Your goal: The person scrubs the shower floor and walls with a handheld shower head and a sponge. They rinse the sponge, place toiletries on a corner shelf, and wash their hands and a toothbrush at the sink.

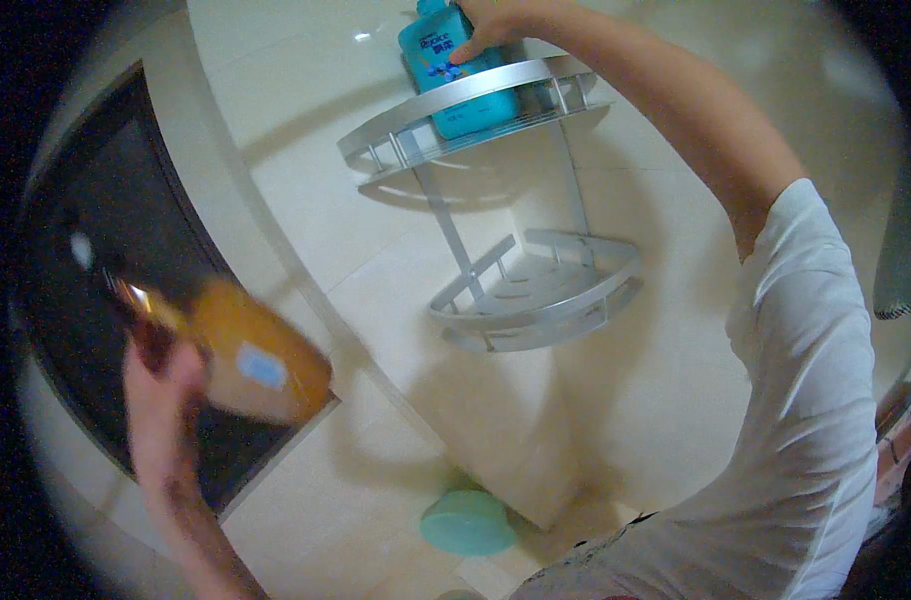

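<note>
At the top, my right hand [493,26] grips a blue Rejoice bottle [474,101], its thumb on the front and its other fingers mostly hidden. The bottle stands slightly tilted in view, inside the rail of the upper tier of a metal corner shelf [466,91]. At the left, blurred by motion, my left hand [166,367] holds an amber bottle [275,360] by its narrow end. A pale label shows on the bottle's side. Past the fingers, a shiny gold and dark part [136,294] sticks out; its exact shape is unclear.
Below the upper tier hangs the lower shelf tier [538,311], fixed in the tiled corner. A green round plastic object [468,523], possibly a stool or basin, is on the floor. A dark framed panel [125,187] lies behind my left hand. Something grey [902,247] hangs at far right.
</note>
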